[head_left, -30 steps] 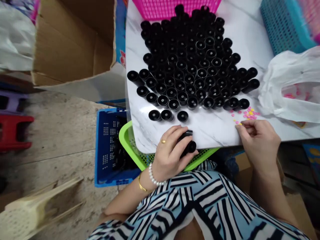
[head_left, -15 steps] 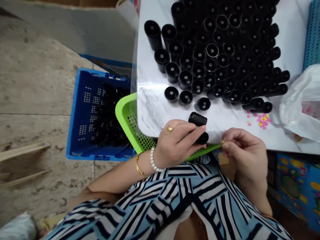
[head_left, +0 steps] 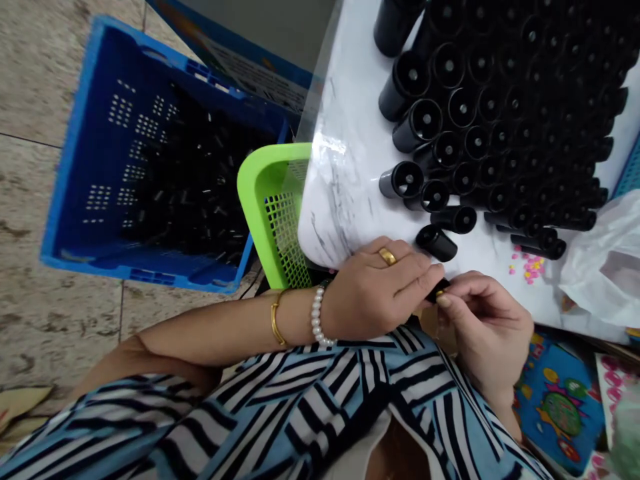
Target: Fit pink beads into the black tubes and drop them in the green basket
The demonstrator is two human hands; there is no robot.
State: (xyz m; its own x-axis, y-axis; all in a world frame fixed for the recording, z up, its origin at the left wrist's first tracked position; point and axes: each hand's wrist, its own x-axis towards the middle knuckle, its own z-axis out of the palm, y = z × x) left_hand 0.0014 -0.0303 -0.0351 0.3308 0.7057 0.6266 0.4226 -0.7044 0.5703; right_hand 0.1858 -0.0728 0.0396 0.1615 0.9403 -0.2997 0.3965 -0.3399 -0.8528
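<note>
My left hand (head_left: 383,290), with a ring and a pearl bracelet, is closed round a small black cylinder (head_left: 438,289), mostly hidden by the fingers. My right hand (head_left: 483,327) pinches a tiny yellow piece (head_left: 440,293) at the cylinder's right end. Just beyond my left fingers a black tube (head_left: 437,243) lies tilted on the white marbled table (head_left: 333,220). Many more black tubes (head_left: 463,107) stand in a dense group behind it, several at the near edge lying on their sides. A little heap of pink and yellow pieces (head_left: 534,268) lies right of them.
A green basket (head_left: 260,220) sits partly under the table's left corner. Left of it, a blue crate (head_left: 70,173) on the floor holds many black parts. A white plastic bag (head_left: 600,267) lies on the table's right side, with a colourful blue box (head_left: 560,400) below.
My right hand has brought the yellow piece over to the black cylinder's end, where the hands now meet. The view has shifted left, showing more of the blue crate.
</note>
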